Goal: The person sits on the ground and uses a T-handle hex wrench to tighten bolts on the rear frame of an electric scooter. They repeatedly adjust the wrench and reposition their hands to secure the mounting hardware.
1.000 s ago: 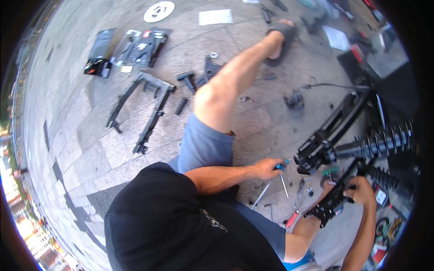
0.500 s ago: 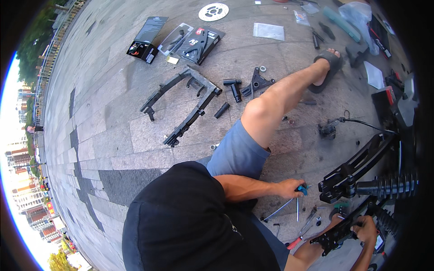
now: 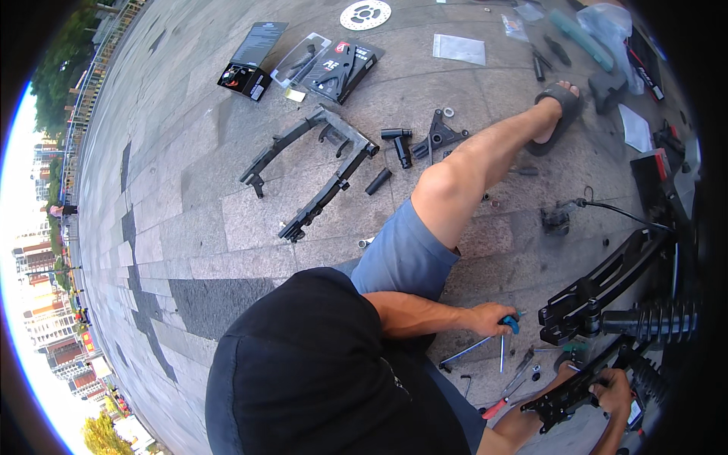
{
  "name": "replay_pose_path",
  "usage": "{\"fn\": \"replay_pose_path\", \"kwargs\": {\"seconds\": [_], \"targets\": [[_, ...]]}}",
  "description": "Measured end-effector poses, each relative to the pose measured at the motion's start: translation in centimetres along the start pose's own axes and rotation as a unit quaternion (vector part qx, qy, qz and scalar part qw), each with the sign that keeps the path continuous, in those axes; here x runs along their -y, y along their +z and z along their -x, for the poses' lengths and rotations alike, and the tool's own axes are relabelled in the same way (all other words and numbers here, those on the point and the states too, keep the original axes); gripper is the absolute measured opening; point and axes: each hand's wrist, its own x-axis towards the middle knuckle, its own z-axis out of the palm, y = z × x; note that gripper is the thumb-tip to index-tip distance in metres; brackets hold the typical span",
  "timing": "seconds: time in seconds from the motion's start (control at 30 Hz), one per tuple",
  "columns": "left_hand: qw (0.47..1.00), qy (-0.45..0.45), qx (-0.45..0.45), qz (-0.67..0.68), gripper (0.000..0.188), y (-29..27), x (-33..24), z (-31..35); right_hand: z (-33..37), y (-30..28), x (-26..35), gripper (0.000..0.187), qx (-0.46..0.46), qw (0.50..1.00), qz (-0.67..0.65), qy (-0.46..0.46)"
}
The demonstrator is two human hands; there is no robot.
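My left hand (image 3: 491, 318) is closed around a blue-handled tool (image 3: 509, 324); its kind is partly hidden by my fingers. Thin metal rods (image 3: 501, 355) show just below that hand, beside the ground. At the lower right, my right hand (image 3: 611, 393) has its fingers curled at the edge of a black metal bracket (image 3: 552, 403), part of a larger black assembly. Above the bracket is a black slotted arm (image 3: 599, 292), next to a black coil shock absorber (image 3: 651, 322). A red-handled tool (image 3: 495, 408) lies near my bent right leg.
A black fork-shaped frame (image 3: 322, 178), black tubes (image 3: 398, 147) and a triangular bracket (image 3: 440, 138) lie on the paving beyond my outstretched leg (image 3: 474, 167). Further off are an opened box (image 3: 254, 64), a flat black box (image 3: 345, 68) and a perforated disc (image 3: 365, 14).
The whole view has shifted slightly, so ground items appear a little further right. My left hand still grips the blue-handled tool, and my right hand stays at the bracket.
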Motion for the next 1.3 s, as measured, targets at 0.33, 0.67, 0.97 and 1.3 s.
{"fn": "replay_pose_path", "kwargs": {"seconds": [0.33, 0.67, 0.97, 1.3], "targets": [[1.0, 0.009, 0.011, 0.018, 0.041, 1.0, 0.7, -0.3, 0.3, 0.0, -1.1, 0.041, -0.001, 1.0, -0.009, 0.007], [0.996, 0.034, 0.039, 0.067, 0.039, 2.0, -4.3, -0.5, 0.9, 1.1, -0.4, 0.04, -0.058, 0.997, -0.011, -0.053], [0.98, 0.145, -0.018, 0.134, 0.034, 5.5, -5.8, -3.4, 0.9, 1.9, -0.5, 0.029, -0.148, 0.983, -0.005, -0.11], [0.994, -0.027, 0.051, 0.091, 0.042, 0.8, -4.5, -1.3, 0.9, 1.1, 3.3, 0.026, -0.156, 0.97, -0.003, -0.184]]}}
